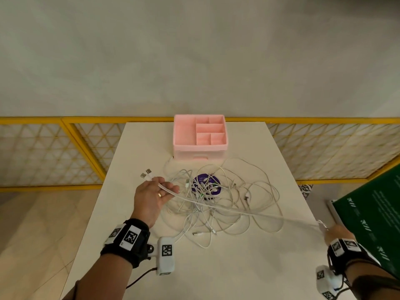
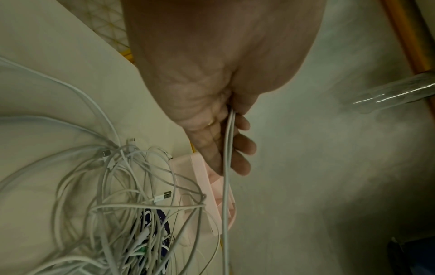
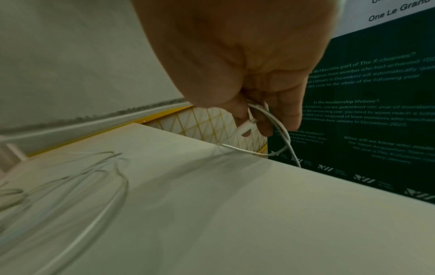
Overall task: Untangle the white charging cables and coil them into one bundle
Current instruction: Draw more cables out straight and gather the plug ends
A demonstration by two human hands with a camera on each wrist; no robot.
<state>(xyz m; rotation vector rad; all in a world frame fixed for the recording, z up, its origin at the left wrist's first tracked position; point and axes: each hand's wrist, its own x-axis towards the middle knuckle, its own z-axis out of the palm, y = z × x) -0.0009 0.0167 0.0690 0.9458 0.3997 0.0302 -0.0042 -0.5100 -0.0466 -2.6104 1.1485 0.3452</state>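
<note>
A loose tangle of white charging cables [image 1: 218,200] lies in the middle of the white table [image 1: 238,267]. My left hand [image 1: 155,193] is raised at the tangle's left and grips two cable strands [image 2: 227,148], whose USB plugs [image 1: 145,173] stick out past its fingers. Those strands [image 1: 259,214] run taut across the pile to my right hand [image 1: 335,232] at the table's right edge. In the right wrist view the right hand [image 3: 261,119] pinches the cables' other ends [image 3: 247,128], with a short loop hanging below.
A pink compartment organizer [image 1: 200,137] stands at the table's far end, behind the tangle. A round purple disc [image 1: 205,186] lies under the cables. A dark green printed board [image 1: 372,221] leans close by the right hand. A yellow lattice fence [image 1: 54,152] runs behind the table.
</note>
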